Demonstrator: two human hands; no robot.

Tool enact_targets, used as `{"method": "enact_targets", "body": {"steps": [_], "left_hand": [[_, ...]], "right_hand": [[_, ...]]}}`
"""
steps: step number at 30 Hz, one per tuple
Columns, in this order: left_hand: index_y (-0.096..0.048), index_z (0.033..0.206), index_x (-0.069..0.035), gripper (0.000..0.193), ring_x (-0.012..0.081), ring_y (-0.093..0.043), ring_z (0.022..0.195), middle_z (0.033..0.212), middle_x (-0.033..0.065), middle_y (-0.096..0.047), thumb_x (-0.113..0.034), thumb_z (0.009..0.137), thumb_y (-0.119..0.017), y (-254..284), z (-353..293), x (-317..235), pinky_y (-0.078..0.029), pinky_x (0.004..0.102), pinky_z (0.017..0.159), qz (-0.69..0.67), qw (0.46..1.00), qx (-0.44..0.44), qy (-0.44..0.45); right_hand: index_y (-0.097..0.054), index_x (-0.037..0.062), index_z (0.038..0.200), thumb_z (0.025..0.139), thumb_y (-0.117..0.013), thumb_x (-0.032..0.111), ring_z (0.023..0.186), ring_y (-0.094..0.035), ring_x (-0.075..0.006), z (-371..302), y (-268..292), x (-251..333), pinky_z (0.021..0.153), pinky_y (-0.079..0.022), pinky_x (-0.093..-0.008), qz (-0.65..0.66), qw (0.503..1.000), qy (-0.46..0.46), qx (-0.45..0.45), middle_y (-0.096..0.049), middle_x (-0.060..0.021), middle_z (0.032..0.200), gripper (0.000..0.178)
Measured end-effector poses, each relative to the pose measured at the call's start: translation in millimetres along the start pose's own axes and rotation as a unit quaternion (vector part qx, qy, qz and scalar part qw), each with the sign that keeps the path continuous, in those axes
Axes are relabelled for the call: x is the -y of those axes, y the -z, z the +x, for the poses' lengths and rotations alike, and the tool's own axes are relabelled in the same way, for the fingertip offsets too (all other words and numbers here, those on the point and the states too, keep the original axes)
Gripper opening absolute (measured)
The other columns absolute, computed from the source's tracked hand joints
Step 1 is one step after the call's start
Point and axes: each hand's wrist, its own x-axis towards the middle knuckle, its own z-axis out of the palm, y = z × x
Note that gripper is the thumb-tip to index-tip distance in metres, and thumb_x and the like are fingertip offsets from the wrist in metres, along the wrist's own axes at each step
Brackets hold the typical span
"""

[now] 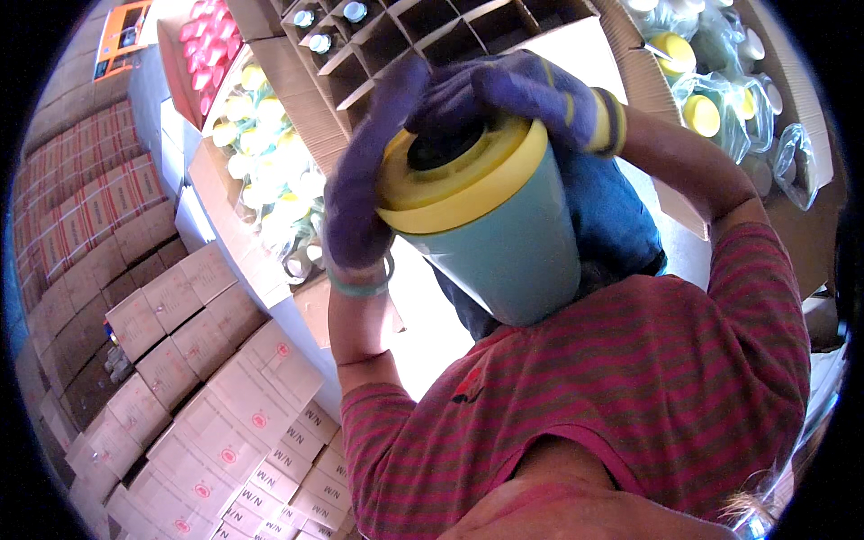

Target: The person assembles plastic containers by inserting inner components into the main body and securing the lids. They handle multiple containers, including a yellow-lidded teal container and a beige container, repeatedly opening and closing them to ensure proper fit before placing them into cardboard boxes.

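A tapered pale blue bin [504, 243] with a yellow ring-shaped lid [459, 184] is tilted in front of my chest, its lid facing away from me. A dark round area shows in the lid's middle. My left hand [364, 193], in a purple glove, wraps the lid's left side. My right hand [531, 94], in a purple glove with yellow stripes, curves over the far right edge of the lid. The fingers of both hands meet near the far rim, and some fingertips are hidden or blurred. Together the hands grip the bin by its lid.
Just beyond stands a carton with cardboard dividers [418, 31], holding a few capped bottles. Boxes of yellow-capped bottles [270, 135] and red containers [209, 45] are at left. Another carton of bagged yellow-capped bottles [697, 112] is at right. Stacked cartons [225, 432] fill the lower left.
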Motion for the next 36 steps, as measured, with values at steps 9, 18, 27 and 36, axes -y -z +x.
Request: {"method": "enact_targets", "body": {"steps": [9,18,27,36], "left_hand": [[-0.057,0.124,0.004,0.059,0.0305,-0.052,0.119,0.126,0.0188,-0.056,-0.046,0.098,-0.04,12,-1,20,-0.044,0.0409,0.101,-0.094,0.996,-0.001,0.001],[-0.066,0.105,0.006,0.06,0.0335,-0.058,0.102,0.107,0.0215,-0.061,-0.044,0.1,-0.034,-62,-18,-36,-0.045,0.0433,0.092,0.43,0.895,-0.049,-0.11],[-0.06,0.105,-0.008,0.028,0.0241,-0.053,0.11,0.115,0.0122,-0.056,-0.032,0.096,-0.05,12,-33,74,-0.042,0.0435,0.101,-0.217,0.973,0.005,-0.071],[-0.057,0.077,-0.01,0.029,0.0215,-0.052,0.071,0.073,0.0062,-0.057,-0.034,0.092,-0.055,-40,-13,-19,-0.033,0.0508,0.109,0.169,0.974,-0.019,-0.152]], "right_hand": [[-0.062,-0.0024,0.114,0.092,-0.056,0.028,0.102,-0.062,-0.0376,13,-24,46,0.091,-0.048,-0.0452,-0.334,0.843,0.374,0.195,-0.065,-0.0205,0.11,0.037],[-0.055,-0.0004,0.127,0.096,-0.037,0.04,0.128,-0.045,-0.0407,19,55,10,0.11,-0.027,-0.0505,-0.395,0.872,0.212,0.196,-0.053,-0.0215,0.133,0.054],[-0.062,-0.0002,0.114,0.076,-0.069,0.049,0.101,-0.064,-0.0353,1,-64,55,0.09,-0.05,-0.0432,-0.526,0.83,0.159,0.093,-0.065,-0.0206,0.107,0.063],[-0.064,0.0009,0.112,0.083,-0.066,0.046,0.109,-0.061,-0.0367,18,15,20,0.097,-0.043,-0.0472,-0.348,0.875,0.268,0.206,-0.065,-0.0176,0.113,0.054]]}}
